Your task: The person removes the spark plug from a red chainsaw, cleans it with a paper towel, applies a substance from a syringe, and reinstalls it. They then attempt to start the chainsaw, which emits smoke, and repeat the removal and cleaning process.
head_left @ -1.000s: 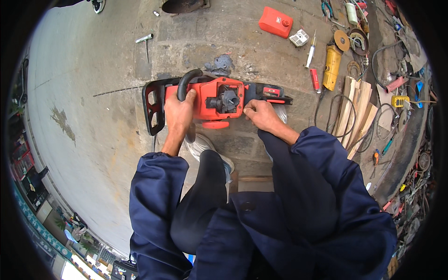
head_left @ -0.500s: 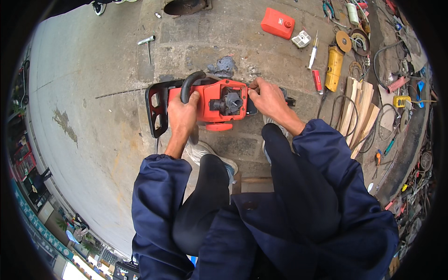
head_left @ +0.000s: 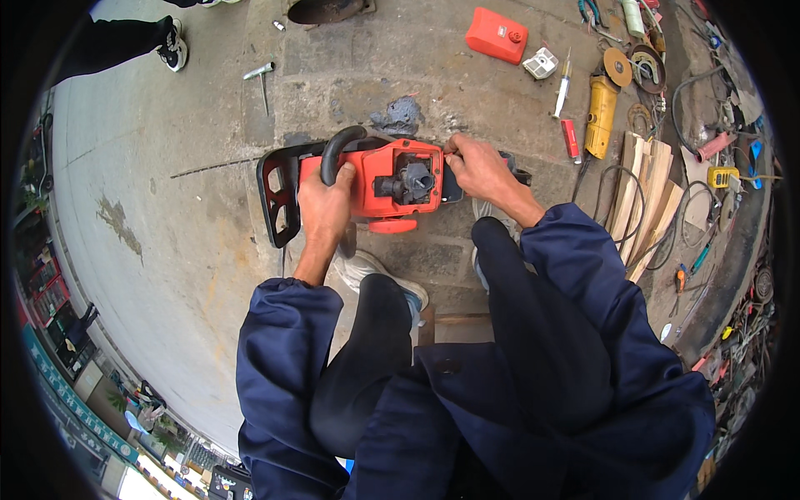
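An orange-red chainsaw (head_left: 367, 187) lies on the ground in front of my feet, its bar and chain pointing left. With its top uncovered, a dark carburetor (head_left: 414, 180) shows inside the body. My left hand (head_left: 326, 204) is closed around the black curved front handle (head_left: 333, 154), thumb on top. At the rear end of the body, my right hand (head_left: 483, 173) is bent into a pinch against the housing edge. Whatever its fingertips hold is too small to make out. The rear handle is partly hidden under that hand.
A red plastic cover (head_left: 492, 33), a white air filter (head_left: 541, 63), a syringe (head_left: 562, 87), a small red box (head_left: 570, 140) and a yellow angle grinder (head_left: 601, 117) lie to the right. Beyond are wood pieces (head_left: 637, 192) and cables. A T-handled wrench (head_left: 262, 83) lies far left; another person's leg (head_left: 125, 43) stands beyond.
Another person's leg has come farther into view at the upper left. Both my hands keep their places on the chainsaw, with the right fingers shifting slightly.
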